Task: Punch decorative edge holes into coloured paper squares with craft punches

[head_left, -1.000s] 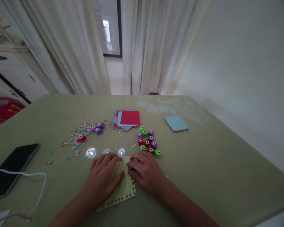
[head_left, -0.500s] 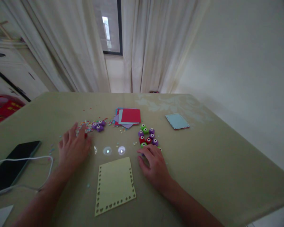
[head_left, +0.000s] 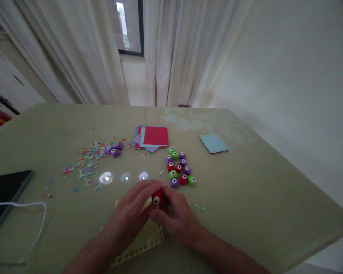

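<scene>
Above the yellow card (head_left: 141, 243), my left hand (head_left: 131, 209) and my right hand (head_left: 178, 215) meet. A small red craft punch (head_left: 156, 196) with a white round button is pinched between the fingers of both. The card has shapes cut along its edges, and my hands hide its upper part. Just beyond my right hand stands a cluster of small punches, such as a purple punch (head_left: 174, 183), a red punch (head_left: 183, 179) and a green punch (head_left: 191, 180). Farther left, 3 purple punches (head_left: 113, 152) sit together beside coloured paper confetti (head_left: 85, 163).
A stack of coloured paper, red sheet (head_left: 156, 136) on top, lies toward the back. To its right is a light blue card stack (head_left: 213, 143) with punched edges. A phone (head_left: 10, 190) and a white cable (head_left: 42, 220) lie at left.
My left hand has come from the confetti to the middle, bringing the red punch. My right hand has drawn back from the punch cluster and closed on the same punch.
</scene>
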`<state>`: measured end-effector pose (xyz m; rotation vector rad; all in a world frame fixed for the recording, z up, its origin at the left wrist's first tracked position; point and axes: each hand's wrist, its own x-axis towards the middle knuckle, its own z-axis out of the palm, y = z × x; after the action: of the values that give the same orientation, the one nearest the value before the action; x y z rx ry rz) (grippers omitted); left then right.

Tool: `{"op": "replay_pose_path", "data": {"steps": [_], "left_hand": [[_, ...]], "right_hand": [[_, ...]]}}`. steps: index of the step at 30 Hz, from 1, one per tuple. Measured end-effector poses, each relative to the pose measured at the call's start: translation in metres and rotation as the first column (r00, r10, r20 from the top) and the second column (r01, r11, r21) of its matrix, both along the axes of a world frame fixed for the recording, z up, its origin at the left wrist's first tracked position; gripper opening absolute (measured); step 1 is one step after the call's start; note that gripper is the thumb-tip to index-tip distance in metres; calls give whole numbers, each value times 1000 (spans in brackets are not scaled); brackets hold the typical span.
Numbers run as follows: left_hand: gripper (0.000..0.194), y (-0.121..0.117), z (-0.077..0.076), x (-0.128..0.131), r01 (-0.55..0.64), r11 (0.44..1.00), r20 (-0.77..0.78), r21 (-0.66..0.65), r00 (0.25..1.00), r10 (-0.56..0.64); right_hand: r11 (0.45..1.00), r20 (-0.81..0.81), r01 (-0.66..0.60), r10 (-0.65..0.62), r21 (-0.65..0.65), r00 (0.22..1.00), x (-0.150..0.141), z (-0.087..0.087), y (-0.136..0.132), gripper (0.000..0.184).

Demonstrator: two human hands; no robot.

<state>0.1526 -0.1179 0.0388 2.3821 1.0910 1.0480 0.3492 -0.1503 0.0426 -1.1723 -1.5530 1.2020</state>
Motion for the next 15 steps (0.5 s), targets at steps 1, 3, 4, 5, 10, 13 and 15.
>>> {"op": "replay_pose_path", "data": {"steps": [1,3,4,5,10,13,15], "left_hand": [[43,-8,-3,8,79,997,14,-6,997,-79],[50,-16,-8,15,159,987,47,-10,986,-158],[52,-17,-9,15,164,986,46,-25,986,-163],[53,-15,-10,11,149,988,32,-48,988,-148],[46,14,-7,-25,-46,982,-246,-183,969,0],[46,28,-4,-43,-105,961,-337,-256,942,14],[46,30,-2,-48,-89,934,-319,-346,947,-28]], "right_hand": [[1000,-24,-2,2,-21,1000,-1,1,0,48],[999,-35,-7,6,-37,999,0,2,2,52],[999,-20,-12,11,-31,1000,1,3,3,52],[1000,12,-10,10,-18,1000,3,3,5,50],[997,233,54,-67,63,970,13,2,12,42],[996,276,76,-83,35,958,17,2,14,41],[996,269,87,-82,-8,960,18,3,15,42]]}}
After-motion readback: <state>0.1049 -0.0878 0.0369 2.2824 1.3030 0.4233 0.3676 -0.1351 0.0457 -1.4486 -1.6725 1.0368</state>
